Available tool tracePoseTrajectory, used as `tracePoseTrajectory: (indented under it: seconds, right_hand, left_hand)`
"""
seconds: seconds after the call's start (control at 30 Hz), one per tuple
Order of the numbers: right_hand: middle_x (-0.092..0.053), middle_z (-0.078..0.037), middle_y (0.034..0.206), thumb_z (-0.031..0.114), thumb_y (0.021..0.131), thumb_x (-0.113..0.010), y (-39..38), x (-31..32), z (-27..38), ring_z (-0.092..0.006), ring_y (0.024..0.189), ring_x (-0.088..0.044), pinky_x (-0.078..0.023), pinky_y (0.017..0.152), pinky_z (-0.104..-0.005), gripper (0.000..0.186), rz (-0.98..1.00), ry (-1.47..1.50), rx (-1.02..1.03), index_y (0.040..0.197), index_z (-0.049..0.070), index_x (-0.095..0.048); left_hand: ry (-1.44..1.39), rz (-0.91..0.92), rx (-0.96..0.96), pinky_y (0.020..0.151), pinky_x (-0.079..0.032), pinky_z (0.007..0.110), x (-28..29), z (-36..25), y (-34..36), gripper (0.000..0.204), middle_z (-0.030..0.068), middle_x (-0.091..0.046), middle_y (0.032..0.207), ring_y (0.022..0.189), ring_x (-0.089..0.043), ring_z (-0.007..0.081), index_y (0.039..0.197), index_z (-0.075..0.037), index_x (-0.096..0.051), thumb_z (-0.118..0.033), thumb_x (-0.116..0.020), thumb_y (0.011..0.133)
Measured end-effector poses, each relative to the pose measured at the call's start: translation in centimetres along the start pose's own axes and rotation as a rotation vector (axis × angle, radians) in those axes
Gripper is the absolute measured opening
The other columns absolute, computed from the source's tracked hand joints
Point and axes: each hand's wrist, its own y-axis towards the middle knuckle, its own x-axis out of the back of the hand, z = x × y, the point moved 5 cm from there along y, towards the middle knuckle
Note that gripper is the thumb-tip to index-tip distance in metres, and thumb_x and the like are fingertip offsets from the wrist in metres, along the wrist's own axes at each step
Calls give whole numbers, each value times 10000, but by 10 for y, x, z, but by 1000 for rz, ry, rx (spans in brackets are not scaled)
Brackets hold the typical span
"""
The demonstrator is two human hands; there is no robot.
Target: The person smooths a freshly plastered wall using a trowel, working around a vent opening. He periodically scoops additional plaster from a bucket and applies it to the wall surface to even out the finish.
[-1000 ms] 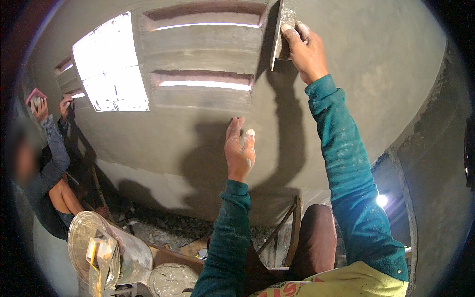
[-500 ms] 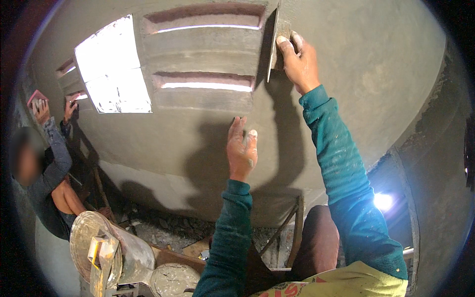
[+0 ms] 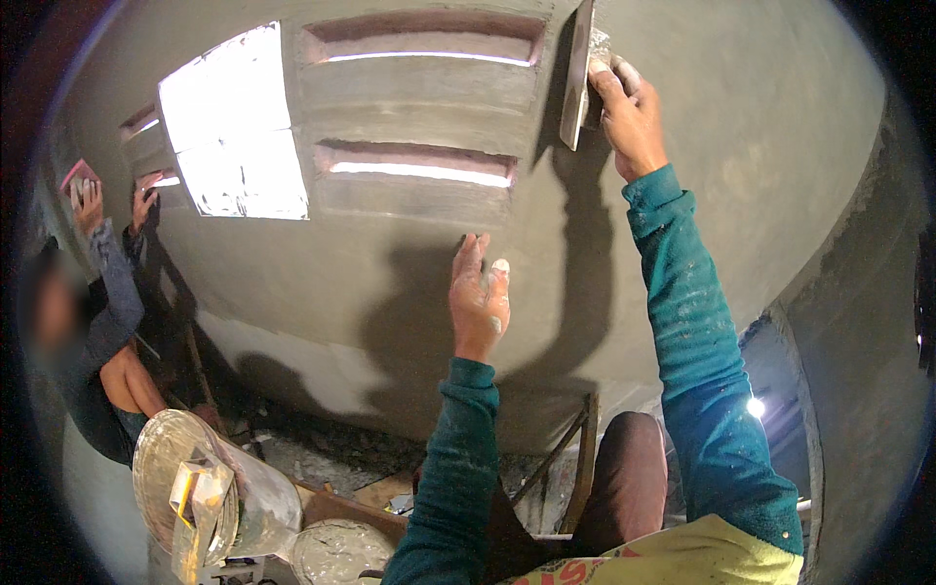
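My right hand (image 3: 634,122) grips a plastering trowel (image 3: 577,93) by its handle, up beside the slotted openings. Its flat blade is seen nearly edge-on and leans a little, top toward the right. Whether the blade touches the grey plastered wall (image 3: 721,244) I cannot tell. Lower down, my left hand (image 3: 478,307) is held up in front of the wall, fingers stretched and nothing in it. Pale plaster marks its thumb and fingers. Above it, a lower slot (image 3: 419,164) and an upper slot (image 3: 429,39) pierce the wall.
A bright square window (image 3: 234,127) is at the left. Beyond it a co-worker (image 3: 117,322) holds a pink float (image 3: 78,175) to the wall. Lower left stand a plaster-caked bucket (image 3: 258,492) with a tool on it and a mortar-filled container (image 3: 341,554). A lamp (image 3: 756,407) shines at right.
My right hand and the trowel have shifted to the right, away from the slots, and the blade has tilted from near upright. My left hand stays almost in place.
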Motion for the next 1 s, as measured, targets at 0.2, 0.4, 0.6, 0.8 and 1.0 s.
tracePoseTrajectory:
  seconds: [0.2,0.4,0.6,0.8,1.0]
  right_hand:
    - [-580,-356,1374,424,953,-657,1,0,-3,-402,1284,-596,-471,1072,-418,770,-14,-47,35,1444,-143,-483]
    - [-675,-66,1173,273,1017,-617,-1,-6,1,-136,1003,-629,-513,860,-279,481,-36,-39,-4,1370,-53,-585]
    - [-639,-364,1283,402,955,-631,-5,-14,5,-395,1210,-649,-495,1035,-426,711,-65,-140,67,1375,-165,-542]
    - [-657,-377,1231,384,948,-632,-28,-18,8,-410,1160,-673,-506,1011,-433,693,-12,-143,34,1351,-175,-555]
    - [-690,-372,1138,360,951,-623,-35,-20,-10,-430,1072,-704,-527,963,-440,648,-85,-267,120,1310,-178,-580]
  left_hand:
    - [-38,7,14,1167,-382,389,-1,9,1,473,229,-478,1525,1404,-478,296,1432,66,-533,-160,-596,1021]
    - [49,27,23,1190,-356,429,1,6,1,481,252,-489,1525,1416,-472,347,1419,59,-551,-197,-577,1012]
    - [130,57,54,1216,-328,423,0,-2,4,499,254,-481,1536,1447,-440,370,1446,32,-548,-161,-575,987]
    - [205,35,51,1214,-311,463,0,-8,4,543,262,-517,1502,1421,-453,401,1425,51,-550,-258,-544,978]
    - [176,39,58,1218,-305,456,0,-10,4,561,263,-508,1510,1432,-438,397,1433,50,-542,-282,-543,980]
